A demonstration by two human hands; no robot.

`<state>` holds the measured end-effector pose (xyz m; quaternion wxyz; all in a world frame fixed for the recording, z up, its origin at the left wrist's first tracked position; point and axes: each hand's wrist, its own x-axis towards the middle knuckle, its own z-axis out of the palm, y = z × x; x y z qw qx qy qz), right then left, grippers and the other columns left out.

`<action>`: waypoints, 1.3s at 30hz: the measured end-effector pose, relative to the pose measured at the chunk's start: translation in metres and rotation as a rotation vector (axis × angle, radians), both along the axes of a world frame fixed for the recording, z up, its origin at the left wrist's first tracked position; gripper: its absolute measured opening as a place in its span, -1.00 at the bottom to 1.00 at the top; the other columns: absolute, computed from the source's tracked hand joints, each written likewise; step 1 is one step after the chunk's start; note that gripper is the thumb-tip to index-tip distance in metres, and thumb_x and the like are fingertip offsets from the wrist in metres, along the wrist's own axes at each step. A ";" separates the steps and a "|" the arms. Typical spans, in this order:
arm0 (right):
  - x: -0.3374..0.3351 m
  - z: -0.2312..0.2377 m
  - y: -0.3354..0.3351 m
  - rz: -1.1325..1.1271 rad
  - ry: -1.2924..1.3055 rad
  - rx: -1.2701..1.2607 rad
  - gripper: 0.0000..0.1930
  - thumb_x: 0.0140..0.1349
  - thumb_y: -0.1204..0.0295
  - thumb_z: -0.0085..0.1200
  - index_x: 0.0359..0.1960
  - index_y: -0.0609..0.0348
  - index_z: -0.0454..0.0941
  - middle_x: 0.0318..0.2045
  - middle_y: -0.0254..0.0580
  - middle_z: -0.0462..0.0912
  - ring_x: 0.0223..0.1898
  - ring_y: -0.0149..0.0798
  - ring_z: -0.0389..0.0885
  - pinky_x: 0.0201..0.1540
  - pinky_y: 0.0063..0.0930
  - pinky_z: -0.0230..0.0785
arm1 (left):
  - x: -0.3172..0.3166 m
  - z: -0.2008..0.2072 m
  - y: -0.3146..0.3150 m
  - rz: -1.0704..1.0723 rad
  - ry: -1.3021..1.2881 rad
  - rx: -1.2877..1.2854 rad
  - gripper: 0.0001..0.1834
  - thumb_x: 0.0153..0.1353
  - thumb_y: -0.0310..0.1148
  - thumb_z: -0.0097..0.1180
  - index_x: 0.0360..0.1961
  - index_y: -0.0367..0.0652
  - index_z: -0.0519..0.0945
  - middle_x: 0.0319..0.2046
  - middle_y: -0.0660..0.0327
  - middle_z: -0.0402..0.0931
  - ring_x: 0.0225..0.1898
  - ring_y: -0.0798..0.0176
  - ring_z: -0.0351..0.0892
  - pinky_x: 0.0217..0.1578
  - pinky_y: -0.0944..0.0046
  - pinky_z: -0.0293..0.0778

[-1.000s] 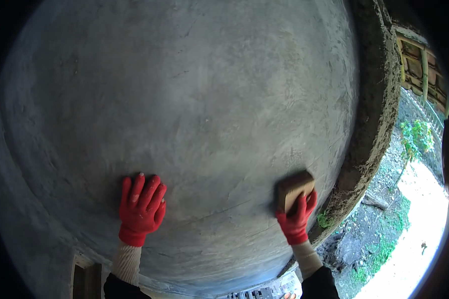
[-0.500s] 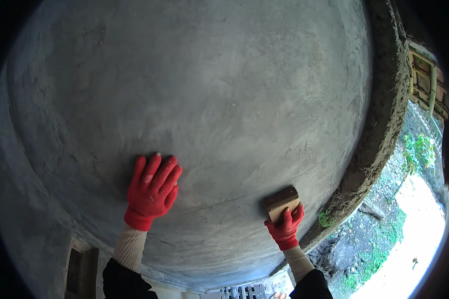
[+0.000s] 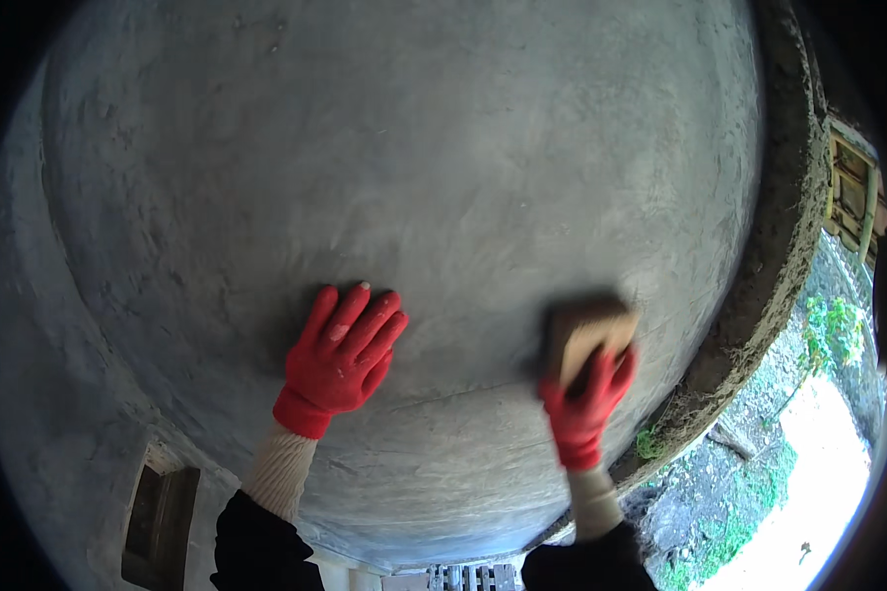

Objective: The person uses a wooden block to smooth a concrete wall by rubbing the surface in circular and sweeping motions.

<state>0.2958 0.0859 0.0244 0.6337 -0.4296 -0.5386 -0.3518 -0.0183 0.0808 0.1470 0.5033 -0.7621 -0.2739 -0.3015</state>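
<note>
A grey plastered wall [image 3: 443, 197] fills most of the view. My left hand [image 3: 340, 360], in a red coated glove, lies flat on it with the fingers stretched upward and holds nothing. To the right, my right hand [image 3: 586, 399], gloved the same way, grips a light-brown block [image 3: 593, 340] that looks like wood or a sanding block. The block is against the wall and blurred by motion; its underside is hidden. Several fingers of the right hand are partly hidden behind it.
A rough wall edge [image 3: 774, 266] curves down the right side. Beyond it lie bright ground with green plants [image 3: 833, 330] and a tiled roof [image 3: 851, 192]. At lower left is a dark framed recess [image 3: 161, 522]. A slatted thing [image 3: 471, 577] shows at the bottom.
My right hand has moved up the wall with the block, slightly to the right. My left hand appears a little higher and further right, while the whole view has also shifted right.
</note>
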 end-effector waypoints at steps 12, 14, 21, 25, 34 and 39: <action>-0.026 0.148 -0.024 0.001 0.046 -0.033 -0.05 -0.23 0.23 0.43 0.32 -0.05 0.28 0.28 0.39 0.11 0.22 0.30 0.23 0.22 0.05 0.16 | 0.011 0.007 -0.005 -0.044 -0.019 0.008 -0.64 0.17 -0.29 0.06 0.01 -0.04 0.60 0.13 0.28 0.46 0.23 0.11 0.32 0.22 -0.07 0.28; -0.029 0.125 -0.021 -0.007 0.059 -0.021 -0.06 -0.22 0.23 0.44 0.32 -0.06 0.28 0.28 0.40 0.10 0.21 0.32 0.23 0.21 0.07 0.17 | 0.012 0.005 0.000 -0.081 -0.021 0.027 -0.66 0.10 -0.31 0.07 -0.07 -0.09 0.61 0.07 0.23 0.50 0.20 0.02 0.34 0.21 -0.16 0.26; -0.040 -0.127 -0.028 0.055 -0.040 -0.209 0.14 -0.32 0.18 0.49 0.39 -0.31 0.05 0.18 0.41 0.18 0.10 0.37 0.28 0.06 0.21 0.20 | 0.014 0.003 0.001 -0.096 -0.031 -0.047 -0.62 0.12 -0.30 0.06 -0.01 -0.08 0.58 0.13 0.22 0.45 0.22 0.02 0.33 0.24 -0.16 0.22; -0.062 0.017 -0.022 0.065 -0.040 -0.082 0.00 -0.32 0.20 0.48 0.31 -0.20 0.26 0.18 0.40 0.23 0.09 0.34 0.31 0.09 0.14 0.21 | 0.006 -0.001 -0.011 -0.155 -0.126 -0.158 -0.57 0.12 -0.33 0.07 0.05 -0.15 0.53 0.16 0.13 0.42 0.24 -0.04 0.30 0.27 -0.16 0.18; -0.094 0.061 -0.020 0.105 0.027 -0.027 -0.06 -0.24 0.16 0.45 0.29 -0.11 0.28 0.23 0.37 0.16 0.16 0.35 0.24 0.10 0.13 0.21 | 0.019 -0.114 -0.084 -0.143 -0.561 -0.398 -0.48 0.16 -0.35 0.08 0.16 -0.28 0.42 0.23 -0.01 0.35 0.26 -0.08 0.30 0.30 -0.06 0.17; -0.087 -0.103 -0.028 0.138 -0.188 -0.108 0.03 -0.44 0.13 0.53 0.23 -0.23 0.27 0.13 0.28 0.24 0.07 0.27 0.30 0.03 0.14 0.19 | 0.050 -0.189 -0.105 -0.175 -0.752 -0.566 -0.45 0.15 -0.35 0.10 0.18 -0.32 0.39 0.23 -0.06 0.33 0.25 -0.11 0.30 0.28 -0.06 0.18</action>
